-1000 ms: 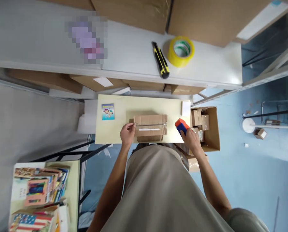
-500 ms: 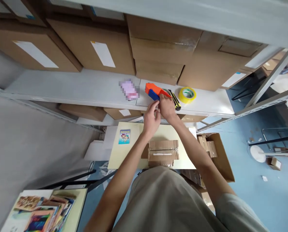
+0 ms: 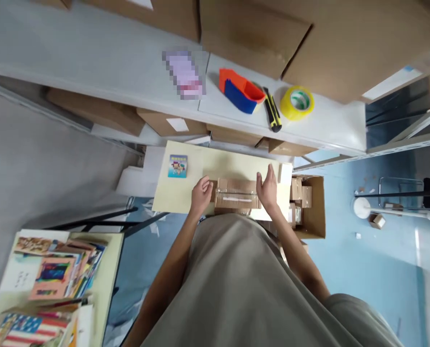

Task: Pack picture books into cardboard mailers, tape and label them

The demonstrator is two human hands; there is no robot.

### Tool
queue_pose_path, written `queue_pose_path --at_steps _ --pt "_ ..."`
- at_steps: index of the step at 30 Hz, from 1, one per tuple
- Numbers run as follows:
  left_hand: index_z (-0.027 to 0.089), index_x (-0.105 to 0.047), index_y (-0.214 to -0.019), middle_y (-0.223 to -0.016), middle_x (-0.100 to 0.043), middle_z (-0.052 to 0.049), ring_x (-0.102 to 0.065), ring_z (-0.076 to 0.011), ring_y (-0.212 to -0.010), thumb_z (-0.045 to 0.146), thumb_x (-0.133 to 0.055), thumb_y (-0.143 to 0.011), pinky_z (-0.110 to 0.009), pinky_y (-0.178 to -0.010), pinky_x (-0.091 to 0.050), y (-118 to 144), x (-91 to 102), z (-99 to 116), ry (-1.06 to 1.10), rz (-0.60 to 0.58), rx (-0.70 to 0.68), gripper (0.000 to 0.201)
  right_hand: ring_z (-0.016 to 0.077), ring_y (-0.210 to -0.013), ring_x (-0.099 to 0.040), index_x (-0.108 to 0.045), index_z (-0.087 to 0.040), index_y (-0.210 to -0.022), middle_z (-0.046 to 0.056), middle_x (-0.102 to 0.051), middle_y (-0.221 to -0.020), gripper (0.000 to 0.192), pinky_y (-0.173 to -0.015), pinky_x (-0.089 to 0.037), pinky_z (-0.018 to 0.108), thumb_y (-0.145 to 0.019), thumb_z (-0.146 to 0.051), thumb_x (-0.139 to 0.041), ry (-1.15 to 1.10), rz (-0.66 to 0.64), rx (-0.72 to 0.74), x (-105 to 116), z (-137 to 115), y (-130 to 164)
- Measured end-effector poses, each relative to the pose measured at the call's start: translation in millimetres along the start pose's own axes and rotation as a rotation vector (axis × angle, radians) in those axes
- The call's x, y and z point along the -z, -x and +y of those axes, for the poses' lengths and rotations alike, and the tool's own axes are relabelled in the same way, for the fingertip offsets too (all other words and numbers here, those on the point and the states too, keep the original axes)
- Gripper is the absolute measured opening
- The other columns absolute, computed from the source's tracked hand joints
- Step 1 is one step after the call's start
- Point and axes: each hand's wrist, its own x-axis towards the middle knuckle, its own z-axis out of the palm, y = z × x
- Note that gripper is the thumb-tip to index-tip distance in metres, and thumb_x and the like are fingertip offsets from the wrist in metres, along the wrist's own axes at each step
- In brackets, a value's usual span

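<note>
From the head view, the two hands are well apart, one at each end of a taped box (image 3: 238, 196) near the front edge of the desk (image 3: 196, 159). The left hand (image 3: 201, 196) has its fingers loosely bent, gripping nothing; the right hand (image 3: 267, 189) is spread, thumb off the fingers. I can't tell whether either touches the cardboard. A booklet (image 3: 177, 166) lies to the left. On the shelf (image 3: 330, 125) above sit an orange-and-blue tool (image 3: 241, 94), a cutter (image 3: 272, 111) and yellow tape (image 3: 297, 102).
</note>
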Motion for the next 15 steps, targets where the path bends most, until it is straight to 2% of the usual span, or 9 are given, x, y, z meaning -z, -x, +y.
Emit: queue_pose_path --at_steps 3,6,8,10,12,15 --pt "0.019 -0.071 -0.134 -0.137 -0.079 -0.020 -0.074 -0.0367 -0.137 0.054 -0.074 -0.102 -0.053 -0.120 -0.059 21.2 -18.3 -26.3 -0.102 -0.122 0.083 0.048 0.0410 -0.162 -0.053 -0.025 0.002 -0.176 0.035 -0.050 -0.174 0.084 -0.126 -0.051 0.053 -0.114 -0.054 -0.039 -0.020 -0.272 -0.284 -28.4 34.4 56.1" --pt "0.019 -0.071 -0.129 -0.133 -0.080 -0.022 -0.074 -0.0414 -0.136 0.057 -0.080 -0.098 -0.053 -0.118 -0.057 27.7 -39.0 -31.0 -0.280 -0.162 0.082 0.050 0.0405 -0.146 -0.068 -0.033 -0.003 -0.172 0.033 -0.067 -0.156 0.086 -0.111 -0.058 0.044 -0.113 -0.064 -0.044 -0.003 -0.318 -0.404 -47.5 43.2 72.6" --pt "0.019 -0.071 -0.121 -0.127 -0.080 -0.024 -0.075 -0.0439 -0.130 0.057 -0.084 -0.095 -0.051 -0.112 -0.059 25.8 -46.2 -30.5 -0.374 -0.145 0.114 0.048 0.0377 -0.125 -0.077 -0.046 -0.009 -0.162 0.026 -0.079 -0.135 0.078 -0.100 -0.059 0.040 -0.113 -0.069 -0.044 -0.003 -0.301 -0.433 -52.0 47.5 70.0" --pt "0.020 -0.072 -0.107 -0.116 -0.082 -0.022 -0.078 -0.0439 -0.123 0.057 -0.082 -0.096 -0.048 -0.106 -0.059 21.5 -45.7 -31.0 -0.426 -0.159 0.153 0.040 0.0325 -0.103 -0.079 -0.057 -0.015 -0.146 0.019 -0.082 -0.115 0.065 -0.090 -0.057 0.035 -0.116 -0.068 -0.034 -0.031 -0.294 -0.415 -51.4 55.8 65.7" --pt "0.022 -0.071 -0.098 -0.108 -0.082 -0.019 -0.079 -0.0418 -0.117 0.055 -0.073 -0.102 -0.047 -0.103 -0.059 16.8 -38.9 -33.3 -0.426 -0.190 0.157 0.033 0.0278 -0.091 -0.074 -0.064 -0.018 -0.130 0.013 -0.081 -0.103 0.063 -0.084 -0.053 0.032 -0.118 -0.063 -0.022 -0.070 -0.289 -0.356 -48.6 66.5 63.9" --pt "0.023 -0.071 -0.101 -0.109 -0.083 -0.015 -0.079 -0.0372 -0.116 0.048 -0.060 -0.108 -0.045 -0.104 -0.059 10.8 -24.8 -36.7 -0.332 -0.241 0.119 0.028 0.0230 -0.081 -0.066 -0.065 -0.022 -0.113 0.006 -0.073 -0.088 0.068 -0.076 -0.050 0.029 -0.117 -0.066 -0.013 -0.123 -0.296 -0.301 -42.8 75.4 65.8"
